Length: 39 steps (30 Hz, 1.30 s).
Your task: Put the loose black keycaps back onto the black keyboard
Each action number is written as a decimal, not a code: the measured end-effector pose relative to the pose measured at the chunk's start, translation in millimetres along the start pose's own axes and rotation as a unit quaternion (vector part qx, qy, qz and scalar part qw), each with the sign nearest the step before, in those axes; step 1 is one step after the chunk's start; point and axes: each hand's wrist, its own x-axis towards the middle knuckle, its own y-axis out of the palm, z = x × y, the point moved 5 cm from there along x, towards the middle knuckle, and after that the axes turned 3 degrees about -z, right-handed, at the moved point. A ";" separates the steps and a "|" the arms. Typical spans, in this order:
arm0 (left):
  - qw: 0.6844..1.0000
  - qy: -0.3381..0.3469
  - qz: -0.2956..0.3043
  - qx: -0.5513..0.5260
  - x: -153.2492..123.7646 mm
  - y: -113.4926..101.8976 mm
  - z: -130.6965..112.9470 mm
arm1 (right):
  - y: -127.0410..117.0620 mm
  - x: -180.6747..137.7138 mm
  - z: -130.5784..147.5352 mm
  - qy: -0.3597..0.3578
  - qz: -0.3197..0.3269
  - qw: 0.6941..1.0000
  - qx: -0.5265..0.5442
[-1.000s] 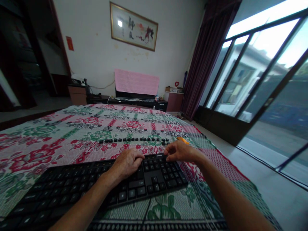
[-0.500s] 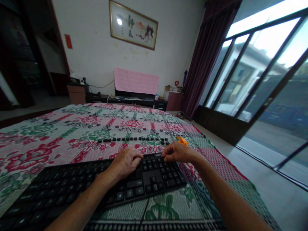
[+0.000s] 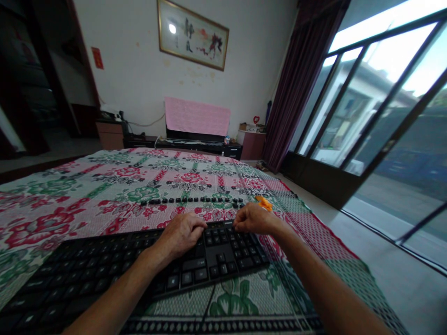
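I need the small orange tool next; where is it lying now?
The small orange tool lies on the floral cloth, just beyond the right hand, off the right end of the row of loose black keycaps.

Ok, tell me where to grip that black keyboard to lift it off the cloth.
Probably grip the keyboard by its two short ends, coming in from the sides: it lies long, thin and flat on the floral cloth. The left hand and right hand now rest on its keys.

The left hand (image 3: 181, 235) covers some keys of the black keyboard (image 3: 104, 270), and the picture's left edge cuts the keyboard off. The right hand (image 3: 253, 218) hides part of a small orange thing (image 3: 264, 203), too small to tell
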 end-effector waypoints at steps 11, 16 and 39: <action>1.000 0.013 0.009 -0.014 -0.6 -2.7 -3.5 | -37.9 22.3 -29.3 0.033 -0.174 0.983 -0.055; 1.000 0.009 0.007 -0.015 -0.8 -3.2 -3.4 | -29.1 45.9 -36.9 0.014 -0.141 0.976 -0.166; 1.000 0.011 0.011 -0.017 -0.3 -0.2 0.1 | -29.4 2.0 -6.3 -0.082 -0.060 0.995 0.010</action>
